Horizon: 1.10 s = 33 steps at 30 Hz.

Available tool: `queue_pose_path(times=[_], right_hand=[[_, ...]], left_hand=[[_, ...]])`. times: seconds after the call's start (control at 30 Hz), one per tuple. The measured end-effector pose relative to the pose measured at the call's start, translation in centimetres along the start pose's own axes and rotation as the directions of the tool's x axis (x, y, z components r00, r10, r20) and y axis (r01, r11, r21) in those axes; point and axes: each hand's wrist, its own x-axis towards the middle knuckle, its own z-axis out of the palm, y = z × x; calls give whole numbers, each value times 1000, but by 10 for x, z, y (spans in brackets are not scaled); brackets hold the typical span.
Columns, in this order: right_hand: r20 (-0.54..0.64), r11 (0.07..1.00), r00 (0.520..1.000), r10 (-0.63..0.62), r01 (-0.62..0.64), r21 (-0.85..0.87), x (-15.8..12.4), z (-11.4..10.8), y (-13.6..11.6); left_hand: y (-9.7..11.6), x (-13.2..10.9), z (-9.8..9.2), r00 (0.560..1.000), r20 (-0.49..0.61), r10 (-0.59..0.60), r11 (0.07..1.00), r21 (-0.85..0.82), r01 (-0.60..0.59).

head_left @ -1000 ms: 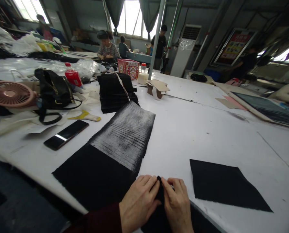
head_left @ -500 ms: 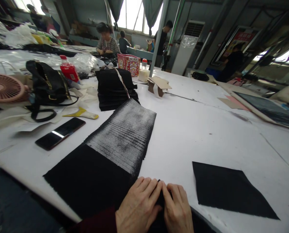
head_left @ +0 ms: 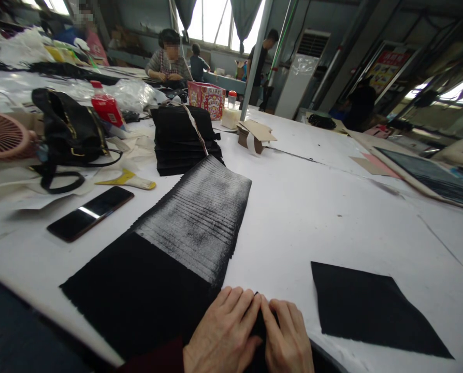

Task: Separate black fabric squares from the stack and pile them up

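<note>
Our white table [head_left: 289, 217] carries a fanned row of black sheets [head_left: 169, 254], pale across its far part, ending by a black stack [head_left: 183, 137]. Left of the row we have a phone [head_left: 91, 212] and, farther back, a yellow-and-white tool [head_left: 126, 179]; on its right one black sheet [head_left: 375, 308] lies apart, and farther off we see cardboard pieces [head_left: 257, 132]

"How many hands beside the row of black sheets [head_left: 200, 212]?"
"Two: left hand [head_left: 221, 334] and right hand [head_left: 289, 336], one black piece [head_left: 259, 329] between them."
"Sheets in the row?"
"Too closely layered to count."
"Right of the row?"
"One loose sheet [head_left: 375, 308]."
"Left of it?"
"One phone [head_left: 91, 213], one yellow tool [head_left: 126, 178], one bag [head_left: 72, 127], one fan [head_left: 4, 135], one red bottle [head_left: 107, 109]."
"Beyond it?"
"One black stack [head_left: 181, 129], one red box [head_left: 206, 99]."
</note>
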Motion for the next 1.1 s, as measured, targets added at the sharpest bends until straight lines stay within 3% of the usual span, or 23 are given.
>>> queue_pose_path(times=[0.33,0.57,0.83,0.97,1.1], right_hand=[[1,1000,1000,-19,19,-8,1,0,1],[31,999,999,40,-40,4,1,-3,-2],[86,996,993,78,-74,-52,-3,-4,-5],[96,995,991,90,-85,-54,-2,-6,-7],[112,990,985,133,-128,-55,-2,-6,-8]], left_hand=[[-2,1,6,1000,14,-3,1000,5,3],[-1,4,2,1000,27,-12,1000,-3,12],[-6,1,2,994,-110,4,998,-61,-10],[-6,4,0,991,-120,57,993,-92,-68],[-7,9,1,991,-133,26,991,-126,-43]])
